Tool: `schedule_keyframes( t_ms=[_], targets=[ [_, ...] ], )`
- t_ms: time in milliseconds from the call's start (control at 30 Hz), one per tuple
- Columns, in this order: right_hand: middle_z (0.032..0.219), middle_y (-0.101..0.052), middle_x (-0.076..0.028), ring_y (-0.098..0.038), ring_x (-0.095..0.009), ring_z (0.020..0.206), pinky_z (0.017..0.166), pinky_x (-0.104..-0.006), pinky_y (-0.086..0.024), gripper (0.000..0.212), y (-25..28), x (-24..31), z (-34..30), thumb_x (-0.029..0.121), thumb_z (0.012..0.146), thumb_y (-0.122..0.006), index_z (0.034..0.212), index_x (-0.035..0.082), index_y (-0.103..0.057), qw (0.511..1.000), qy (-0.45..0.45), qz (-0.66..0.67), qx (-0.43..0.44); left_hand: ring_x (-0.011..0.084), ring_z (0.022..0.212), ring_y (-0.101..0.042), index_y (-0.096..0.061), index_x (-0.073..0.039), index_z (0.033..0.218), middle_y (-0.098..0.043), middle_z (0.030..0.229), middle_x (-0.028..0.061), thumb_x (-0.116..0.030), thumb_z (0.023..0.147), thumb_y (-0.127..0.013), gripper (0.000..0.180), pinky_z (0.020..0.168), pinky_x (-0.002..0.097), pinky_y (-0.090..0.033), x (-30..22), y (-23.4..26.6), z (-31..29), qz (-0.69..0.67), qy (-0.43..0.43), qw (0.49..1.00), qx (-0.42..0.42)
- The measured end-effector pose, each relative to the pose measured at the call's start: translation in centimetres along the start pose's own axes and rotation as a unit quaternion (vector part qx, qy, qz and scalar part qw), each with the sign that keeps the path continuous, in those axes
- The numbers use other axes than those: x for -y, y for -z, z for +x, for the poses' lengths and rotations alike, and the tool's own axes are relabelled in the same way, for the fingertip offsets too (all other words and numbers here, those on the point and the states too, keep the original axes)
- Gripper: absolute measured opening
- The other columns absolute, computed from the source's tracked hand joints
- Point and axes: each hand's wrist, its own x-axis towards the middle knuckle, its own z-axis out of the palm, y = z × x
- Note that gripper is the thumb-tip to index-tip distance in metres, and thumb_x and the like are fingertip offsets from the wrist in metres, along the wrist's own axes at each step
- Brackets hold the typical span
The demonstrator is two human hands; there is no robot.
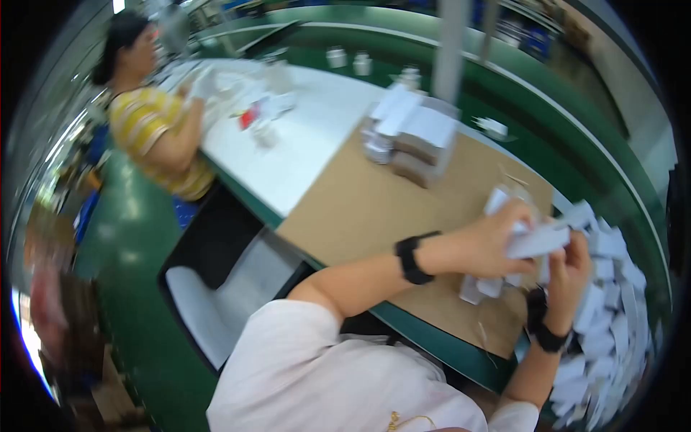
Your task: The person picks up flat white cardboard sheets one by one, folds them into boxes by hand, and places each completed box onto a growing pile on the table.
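Observation:
Over the right part of a brown cardboard sheet (360, 216), my left hand (500, 241) is closed on a white folded paper piece (536, 243). My right hand (570, 270) has its fingers bent at the other end of that piece, touching it; blur hides how firmly. More white paper pieces (481, 286) lie on the cardboard under my left hand. To the right of my hands is a large heap of white folded paper pieces (604, 309). Something clear and thin, perhaps plastic, shows just beyond my left hand.
Neat stacks of white and brown paper pieces (425, 137) stand at the cardboard's far edge, by a grey post (450, 50). Small white items (493, 128) rest on a green conveyor beyond. A person in a yellow striped top (155, 126) works at left. A chair (230, 295) stands near my left side.

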Motion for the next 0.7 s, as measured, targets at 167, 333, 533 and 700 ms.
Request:
schedule_keyframes(
  t_ms=[167,333,533,700],
  targets=[
    [0.066,-0.046,0.003,-0.042,-0.007,0.062,0.061,-0.0182,-0.035,0.018,-4.6,-1.4,-1.1,0.019,0.086,-0.062,0.082,0.003,-0.052,0.972,0.087,-0.064,-0.209,0.0331,0.092,-0.057,-0.009,-0.009,0.134,-0.052,0.106,0.0237,-0.030,0.077,-0.069,0.085,0.084,0.0395,-0.043,-1.1,3.2,-0.2,-0.107,0.029,0.991,0.070],
    [0.077,-0.050,0.000,-0.044,-0.008,0.071,0.067,-0.0195,-0.036,0.022,-5.6,0.7,-0.9,0.023,0.091,-0.053,0.096,0.002,-0.051,0.983,0.006,0.085,-0.163,0.0285,0.101,-0.050,-0.015,-0.009,0.134,-0.043,0.118,0.0193,-0.034,0.087,-0.054,0.066,0.084,0.0350,-0.042,-1.9,1.7,-0.1,-0.136,0.022,0.988,0.075],
    [0.099,-0.057,-0.008,-0.052,-0.014,0.089,0.080,-0.0245,-0.039,0.022,-2.1,-3.2,-1.1,0.020,0.093,-0.048,0.100,-0.001,-0.051,0.996,0.021,0.021,-0.081,0.0224,0.093,-0.049,-0.018,-0.008,0.126,-0.046,0.103,0.0154,-0.028,0.089,-0.051,0.054,0.080,0.0318,-0.042,-0.8,0.5,-0.6,-0.205,0.043,0.977,0.043],
    [0.113,-0.057,-0.019,-0.056,-0.024,0.102,0.089,-0.0345,-0.043,0.032,-3.9,-0.6,-1.3,0.021,0.093,-0.047,0.109,-0.005,-0.056,0.991,0.052,-0.005,-0.123,0.0232,0.093,-0.052,-0.011,-0.006,0.128,-0.048,0.102,0.0189,-0.025,0.086,-0.058,0.066,0.078,0.0320,-0.043,-0.6,0.6,-0.5,-0.251,0.094,0.962,0.050]
  ],
)
